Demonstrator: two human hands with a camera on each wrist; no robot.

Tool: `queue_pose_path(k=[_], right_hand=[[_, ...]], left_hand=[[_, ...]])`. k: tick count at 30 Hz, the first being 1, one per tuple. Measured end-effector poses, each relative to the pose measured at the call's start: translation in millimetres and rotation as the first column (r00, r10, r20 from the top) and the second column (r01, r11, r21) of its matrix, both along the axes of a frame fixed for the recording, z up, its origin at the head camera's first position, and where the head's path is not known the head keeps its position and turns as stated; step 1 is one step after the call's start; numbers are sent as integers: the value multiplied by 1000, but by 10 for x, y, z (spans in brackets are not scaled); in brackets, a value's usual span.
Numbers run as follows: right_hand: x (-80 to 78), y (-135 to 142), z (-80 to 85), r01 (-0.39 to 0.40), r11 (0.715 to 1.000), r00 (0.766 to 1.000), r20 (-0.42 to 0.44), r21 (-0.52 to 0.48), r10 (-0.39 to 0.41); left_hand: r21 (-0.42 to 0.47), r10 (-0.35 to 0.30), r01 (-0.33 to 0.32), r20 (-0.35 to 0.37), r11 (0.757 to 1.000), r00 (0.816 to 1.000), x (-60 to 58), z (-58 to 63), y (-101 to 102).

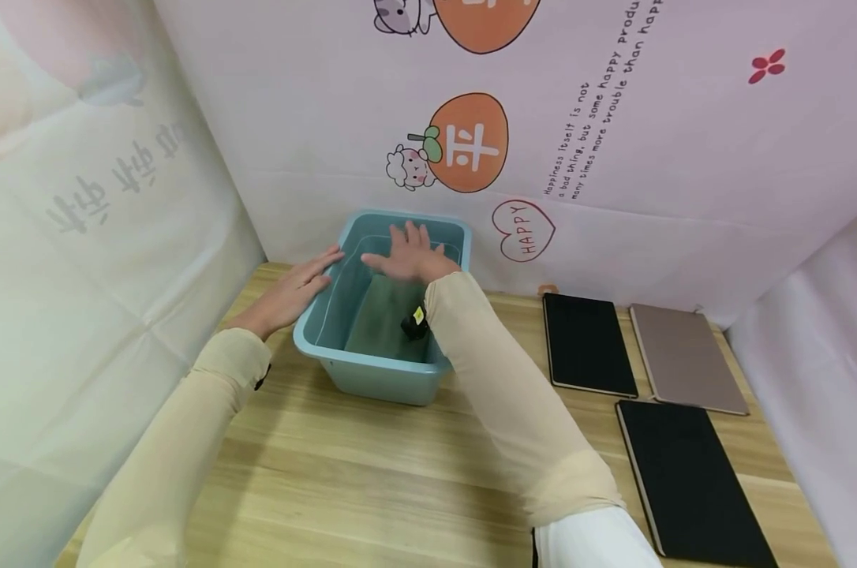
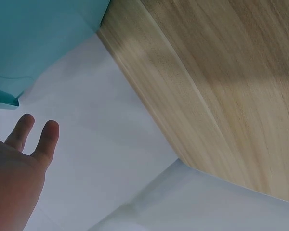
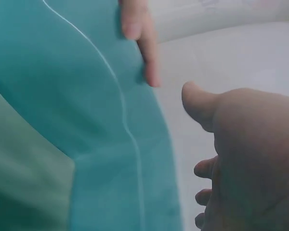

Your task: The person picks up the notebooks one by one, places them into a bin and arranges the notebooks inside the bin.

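A light blue plastic bin (image 1: 382, 385) stands on the wooden table against the back wall. Along its left rim rests my left hand (image 1: 290, 296), fingers extended toward the far end. Over the bin's far half is my right hand (image 1: 409, 256), spread wide and holding nothing. The right wrist view shows this right hand (image 3: 255, 149) beside the bin's inner wall (image 3: 86, 96), with left-hand fingers (image 3: 149, 57) lapping over the rim. In the left wrist view the left hand (image 2: 19, 178) reaches up to the bin's edge (image 2: 4, 98).
On the right lie a black notebook (image 1: 588, 343), a grey-brown notebook (image 1: 687, 355) and a larger black notebook (image 1: 694, 481) nearer the front. Printed white cloth (image 1: 649, 252) hangs behind the table. A small black device (image 1: 416, 323) with a yellow label shows beside the right cuff.
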State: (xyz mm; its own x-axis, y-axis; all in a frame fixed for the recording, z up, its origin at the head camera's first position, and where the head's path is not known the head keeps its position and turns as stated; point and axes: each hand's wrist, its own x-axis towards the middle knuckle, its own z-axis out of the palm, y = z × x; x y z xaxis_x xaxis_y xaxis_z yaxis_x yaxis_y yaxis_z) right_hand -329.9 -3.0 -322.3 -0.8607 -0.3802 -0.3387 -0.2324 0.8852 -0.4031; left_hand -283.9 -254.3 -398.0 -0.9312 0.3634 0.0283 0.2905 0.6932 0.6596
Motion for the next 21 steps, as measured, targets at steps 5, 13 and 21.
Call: queue_pose_path(k=[5, 13, 21], right_hand=[[32, 133, 140, 16, 1000, 998, -65, -10, -16], [82, 243, 149, 8, 1000, 976, -219, 28, -2], [184, 343, 184, -6, 1000, 956, -295, 3, 7]], left_hand=[[-6, 2, -2, -8, 1000, 1000, -16, 9, 3], [-4, 12, -13, -20, 1000, 1000, -2, 2, 8], [-9, 17, -17, -33, 1000, 999, -12, -31, -9]])
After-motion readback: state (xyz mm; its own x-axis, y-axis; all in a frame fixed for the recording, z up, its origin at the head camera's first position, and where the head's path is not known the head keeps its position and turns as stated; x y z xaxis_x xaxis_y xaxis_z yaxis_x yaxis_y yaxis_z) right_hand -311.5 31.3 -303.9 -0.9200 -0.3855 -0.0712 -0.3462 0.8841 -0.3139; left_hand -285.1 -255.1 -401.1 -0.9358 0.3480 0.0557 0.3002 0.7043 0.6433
